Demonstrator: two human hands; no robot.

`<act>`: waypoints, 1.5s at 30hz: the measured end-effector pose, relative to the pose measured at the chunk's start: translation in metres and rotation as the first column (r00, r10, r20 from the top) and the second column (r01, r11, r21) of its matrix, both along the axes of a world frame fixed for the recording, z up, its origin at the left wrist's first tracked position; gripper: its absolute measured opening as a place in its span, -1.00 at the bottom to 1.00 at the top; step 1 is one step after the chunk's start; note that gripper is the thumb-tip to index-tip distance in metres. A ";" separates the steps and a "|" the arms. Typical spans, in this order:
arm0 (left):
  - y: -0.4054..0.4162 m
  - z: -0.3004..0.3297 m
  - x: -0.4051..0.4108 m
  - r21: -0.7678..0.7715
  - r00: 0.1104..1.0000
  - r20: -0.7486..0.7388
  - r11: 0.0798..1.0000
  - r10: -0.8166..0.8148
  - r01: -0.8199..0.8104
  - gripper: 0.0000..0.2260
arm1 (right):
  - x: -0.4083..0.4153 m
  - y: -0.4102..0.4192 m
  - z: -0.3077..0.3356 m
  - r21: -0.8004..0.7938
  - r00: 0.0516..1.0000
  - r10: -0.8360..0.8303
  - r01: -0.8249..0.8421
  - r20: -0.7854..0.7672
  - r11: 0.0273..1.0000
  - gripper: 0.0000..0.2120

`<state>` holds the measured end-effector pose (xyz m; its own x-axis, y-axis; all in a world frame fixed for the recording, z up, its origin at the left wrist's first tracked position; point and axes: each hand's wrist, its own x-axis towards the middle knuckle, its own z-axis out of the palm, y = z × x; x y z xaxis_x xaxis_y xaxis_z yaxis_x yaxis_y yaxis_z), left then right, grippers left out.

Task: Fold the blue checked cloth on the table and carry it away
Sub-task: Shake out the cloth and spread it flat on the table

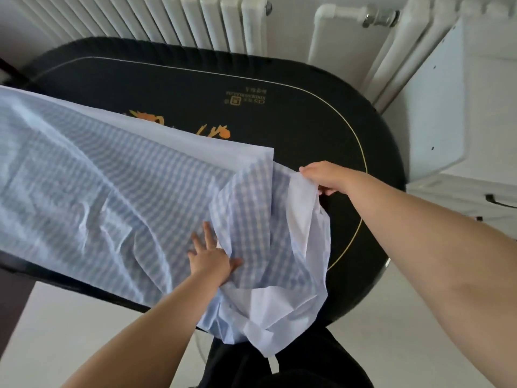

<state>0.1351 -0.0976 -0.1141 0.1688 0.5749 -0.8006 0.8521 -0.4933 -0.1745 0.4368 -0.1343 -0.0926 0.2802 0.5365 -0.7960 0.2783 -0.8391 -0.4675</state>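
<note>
folding the blue checked cloth, right end getting flipped over

thin blue-and-white checked cotton cloth (pixel 92 191) lies across the black oval table (pixel 293 113), near edge hanging off. left hand (pixel 208 257) lies flat with fingers spread, pinning the fold line. right hand (pixel 326 177) pinches the lifted white-backed corner. probably best to keep that palm down and match the edges before letting go.

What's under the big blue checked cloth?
Under the blue checked cloth is a black table with a gold line and orange pictures peeking out. The left hand presses on top; the right hand holds an edge. Whatever else lies underneath is covered.
</note>
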 end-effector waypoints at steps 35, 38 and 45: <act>-0.003 0.019 0.015 -0.100 0.980 -0.079 0.976 0.184 -0.191 -0.16 | 0.052 -0.067 0.017 0.175 0.617 0.243 -0.538 0.749 0.825 -0.90; -0.002 0.012 0.014 -0.094 0.979 -0.091 0.977 0.184 -0.193 -0.19 | 0.040 -0.079 -0.004 0.255 0.820 -0.124 -0.027 0.558 0.967 -0.96; -0.005 0.021 0.020 -0.080 0.981 -0.105 0.982 0.161 -0.170 -0.19 | 0.033 -0.074 -0.013 0.104 0.656 0.174 -0.362 0.734 0.926 -0.74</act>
<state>0.1550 -0.1028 -0.0935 -0.0045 0.5145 -0.8575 0.9043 -0.3639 -0.2232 0.4701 -0.2080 -0.1058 0.5166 0.8116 -0.2728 0.7958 -0.5727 -0.1967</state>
